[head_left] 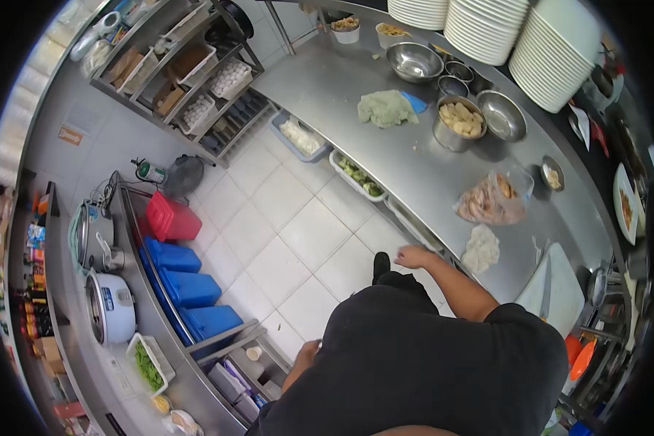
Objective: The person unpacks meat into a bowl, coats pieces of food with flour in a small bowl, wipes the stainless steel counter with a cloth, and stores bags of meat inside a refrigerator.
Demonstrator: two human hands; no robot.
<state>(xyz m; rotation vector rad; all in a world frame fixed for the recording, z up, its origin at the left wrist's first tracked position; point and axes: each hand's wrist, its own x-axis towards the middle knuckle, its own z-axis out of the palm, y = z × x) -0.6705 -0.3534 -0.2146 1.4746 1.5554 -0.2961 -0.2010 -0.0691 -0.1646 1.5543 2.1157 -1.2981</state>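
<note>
My right hand [413, 256] hangs beside the edge of the steel counter [407, 163], its fingers loosely curled with nothing visible in them. A crumpled white cloth [480, 249] lies on the counter just right of it. Low at my left side, my left hand [309, 353] shows only in part; my black shirt and body hide the fingers. Farther along the counter are a plastic bag of pinkish-brown food [491, 202], a steel pot of pale chunks [461, 122] and a green cloth [386, 109].
White bowl stacks [487, 29] stand along the counter's back; a white cutting board [552, 289] lies at its near end. Below are tubs of greens [357, 176]. Leftward are blue bins [196, 287], a red bin [173, 216], a rice cooker [110, 307] and egg racks [229, 78]. The floor [283, 247] is tiled.
</note>
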